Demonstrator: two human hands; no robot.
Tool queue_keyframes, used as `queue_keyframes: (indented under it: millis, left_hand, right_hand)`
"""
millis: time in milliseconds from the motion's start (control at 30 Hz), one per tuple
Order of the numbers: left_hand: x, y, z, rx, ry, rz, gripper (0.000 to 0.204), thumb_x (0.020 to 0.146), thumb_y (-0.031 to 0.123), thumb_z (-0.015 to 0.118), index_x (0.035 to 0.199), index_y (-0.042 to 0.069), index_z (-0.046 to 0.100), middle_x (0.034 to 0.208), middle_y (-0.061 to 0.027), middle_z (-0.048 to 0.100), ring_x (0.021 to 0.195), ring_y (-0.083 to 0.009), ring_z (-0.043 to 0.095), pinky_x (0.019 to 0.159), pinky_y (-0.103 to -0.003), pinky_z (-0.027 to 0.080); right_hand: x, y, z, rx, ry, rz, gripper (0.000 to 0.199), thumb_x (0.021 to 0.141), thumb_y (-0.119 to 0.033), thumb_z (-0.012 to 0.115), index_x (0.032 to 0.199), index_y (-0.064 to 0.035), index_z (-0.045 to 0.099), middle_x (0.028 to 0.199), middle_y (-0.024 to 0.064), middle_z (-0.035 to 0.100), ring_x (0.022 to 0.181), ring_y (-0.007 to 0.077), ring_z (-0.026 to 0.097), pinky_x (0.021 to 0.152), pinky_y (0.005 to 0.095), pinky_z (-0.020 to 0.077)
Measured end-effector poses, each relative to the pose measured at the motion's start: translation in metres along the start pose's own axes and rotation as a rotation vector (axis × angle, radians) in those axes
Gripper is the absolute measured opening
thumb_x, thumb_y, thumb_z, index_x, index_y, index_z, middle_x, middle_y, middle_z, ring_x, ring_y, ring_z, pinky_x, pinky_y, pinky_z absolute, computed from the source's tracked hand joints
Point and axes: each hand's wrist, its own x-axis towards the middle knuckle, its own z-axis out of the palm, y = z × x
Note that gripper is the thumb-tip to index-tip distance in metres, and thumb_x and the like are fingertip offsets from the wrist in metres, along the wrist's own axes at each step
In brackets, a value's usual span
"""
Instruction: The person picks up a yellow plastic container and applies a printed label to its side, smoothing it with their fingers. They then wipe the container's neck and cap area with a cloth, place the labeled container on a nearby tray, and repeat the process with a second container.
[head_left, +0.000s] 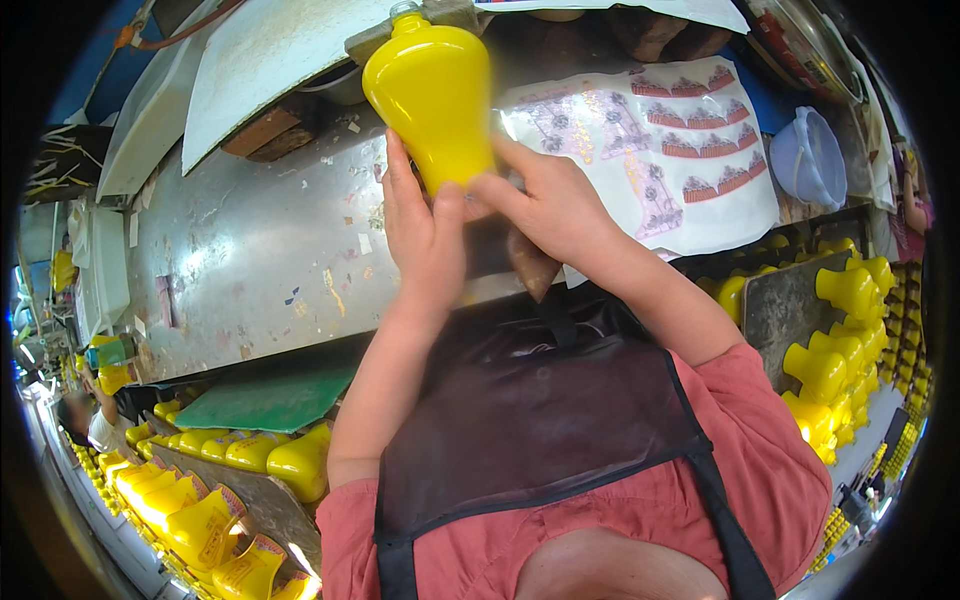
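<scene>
Both of my hands hold one glossy yellow plastic bottle [432, 92] above a metal worktable [240, 250]. The bottle is pear-shaped, wide part away from me, with a small clear neck at its far end. My left hand [425, 235] wraps the narrow near end from the left. My right hand [555, 205] grips the same end from the right, thumb pressed on the yellow surface. A sheet of pink and purple stickers [660, 150] lies on the table just right of my hands.
Rows of yellow bottles fill the lower left [200, 500] and the right side [840, 350]. A green board [270, 400] lies by the table's near edge. A pale blue plastic bowl [810, 155] sits at the far right. Another person [95, 425] works at the far left.
</scene>
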Motion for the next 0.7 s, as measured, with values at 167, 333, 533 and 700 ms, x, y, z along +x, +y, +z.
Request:
queue_keyframes:
  millis: [167, 333, 533, 700]
  left_hand:
    - [-0.003, -0.001, 0.003, -0.002, 0.039, -0.014, 0.071, 0.099, 0.027, 0.05, 0.16, 0.0, 0.026, 0.149, -0.0246, 0.045, 0.135, -0.0389, 0.048, 0.113, -0.044, 0.037]
    - [-0.01, 0.001, -0.003, -0.168, 0.049, -0.087, 0.065, 0.099, 0.025, 0.052, 0.157, 0.001, 0.033, 0.141, -0.0207, 0.048, 0.121, -0.0338, 0.053, 0.107, -0.043, 0.041]
    - [-0.007, 0.002, 0.002, -0.032, 0.045, -0.058, 0.065, 0.098, 0.02, 0.054, 0.155, 0.0, 0.033, 0.139, -0.0201, 0.048, 0.12, -0.032, 0.052, 0.106, -0.043, 0.041]
    - [-0.007, 0.003, 0.004, 0.029, 0.052, -0.028, 0.065, 0.099, 0.022, 0.052, 0.156, -0.002, 0.031, 0.141, -0.0215, 0.048, 0.126, -0.0344, 0.05, 0.109, -0.044, 0.039]
  right_hand:
    - [0.001, 0.002, 0.0, -0.058, -0.014, -0.022, 0.053, 0.098, -0.041, 0.059, 0.137, -0.004, 0.058, 0.089, 0.0233, 0.071, 0.083, 0.04, 0.069, 0.072, 0.0446, 0.0526]
    - [0.008, 0.018, -0.008, 0.201, -0.105, -0.1, 0.056, 0.1, -0.035, 0.059, 0.145, -0.003, 0.051, 0.11, 0.0266, 0.071, 0.103, 0.0368, 0.071, 0.089, 0.0401, 0.0528]
    - [0.01, 0.023, -0.005, 0.143, -0.092, -0.115, 0.058, 0.098, -0.031, 0.063, 0.148, -0.005, 0.05, 0.111, 0.0237, 0.072, 0.103, 0.0341, 0.072, 0.091, 0.0381, 0.0529]
    - [0.007, 0.015, -0.004, 0.144, -0.089, 0.016, 0.059, 0.095, -0.034, 0.065, 0.146, -0.0075, 0.053, 0.103, 0.0245, 0.072, 0.094, 0.0367, 0.072, 0.084, 0.0397, 0.0538]
